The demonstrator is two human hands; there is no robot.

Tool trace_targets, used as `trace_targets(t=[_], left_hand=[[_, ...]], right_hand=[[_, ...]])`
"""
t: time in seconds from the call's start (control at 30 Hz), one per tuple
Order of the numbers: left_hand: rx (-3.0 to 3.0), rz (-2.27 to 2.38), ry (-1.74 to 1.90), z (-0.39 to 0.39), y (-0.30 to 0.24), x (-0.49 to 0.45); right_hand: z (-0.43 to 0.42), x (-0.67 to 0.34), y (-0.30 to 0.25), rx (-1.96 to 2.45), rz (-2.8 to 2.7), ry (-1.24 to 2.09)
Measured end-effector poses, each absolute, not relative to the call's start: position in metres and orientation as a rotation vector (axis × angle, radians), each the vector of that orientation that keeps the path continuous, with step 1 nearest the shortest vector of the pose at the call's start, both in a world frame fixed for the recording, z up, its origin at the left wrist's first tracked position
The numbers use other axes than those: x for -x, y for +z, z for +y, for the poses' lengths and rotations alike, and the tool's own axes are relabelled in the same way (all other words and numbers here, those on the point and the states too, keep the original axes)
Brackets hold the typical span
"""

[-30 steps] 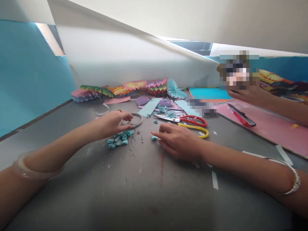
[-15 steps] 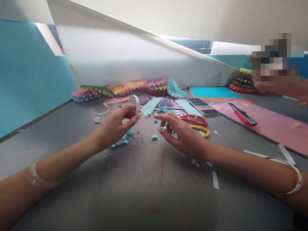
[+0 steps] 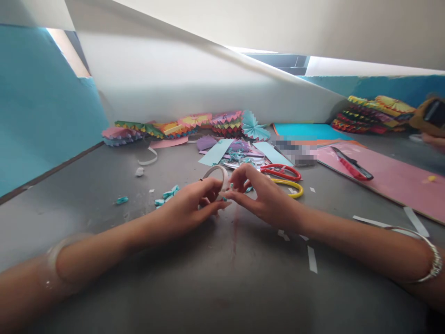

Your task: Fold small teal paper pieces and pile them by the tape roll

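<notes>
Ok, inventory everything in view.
tape roll: one, white, centre
folded paper pieces: several, teal, left
scissor handles: two, red and yellow, right
sheet: one, pink, right
utility knife: one, red, black, on sheet
pleated paper ornaments: several, multicoloured, back
card: one, blue, back
paper strips: two, pale blue, centre
scraps: several, white, right
blurred item: one, grey, right
table: one, grey, underneath
other person's hand: one, right edge
bangles: two, translucent and silver, wrists
left hand: one, holding tape roll
right hand: one, bare, centre

Near bench (image 3: 222, 278): open lane between the forearms (image 3: 114, 243) | centre: gap filled by tape roll (image 3: 225, 177) and both hands' fingers (image 3: 210, 208) | beyond right hand (image 3: 269, 204): scissors (image 3: 298, 175) in the way | beyond left hand (image 3: 184, 204): blue paper pieces (image 3: 168, 193) | far side: row of paper fans (image 3: 227, 125) bars passage
</notes>
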State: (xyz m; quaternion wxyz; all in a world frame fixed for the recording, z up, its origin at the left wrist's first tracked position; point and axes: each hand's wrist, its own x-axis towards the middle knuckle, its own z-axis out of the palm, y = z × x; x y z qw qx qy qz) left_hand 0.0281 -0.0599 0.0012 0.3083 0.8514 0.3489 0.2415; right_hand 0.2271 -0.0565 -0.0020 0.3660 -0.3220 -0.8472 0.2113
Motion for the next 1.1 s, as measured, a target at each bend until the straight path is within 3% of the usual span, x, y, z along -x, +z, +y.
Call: trace_targets(t=[0.3, 0.53, 0.63, 0.73, 0.97, 1.1], left_hand=[[-2.381, 1.132, 0.684, -0.063, 0.009, -0.025], [-2.680, 1.052, 0.714, -0.066, 0.011, -0.024], [-2.703, 1.022, 0.674, -0.068, 0.011, -0.024], [-2.582, 1.016, 0.654, -0.072, 0.016, -0.025], [-2.022, 0.926, 0.859, -0.078, 0.028, -0.030], [-2.009, 0.915, 0.833, -0.075, 0.028, -0.032]], right_hand=[[-0.058, -0.227, 0.000, 0.775, -2.294, 0.435], [-0.053, -0.224, 0.009, 0.653, -2.532, -0.462], [-0.052, -0.223, 0.008, 0.497, -2.536, -0.627], [-0.054, -0.222, 0.010, 0.437, -2.540, -0.524], [-0.067, -0.211, 0.016, 0.730, -2.171, 0.280], [-0.068, -0.208, 0.010, 0.792, -2.089, 0.420]])
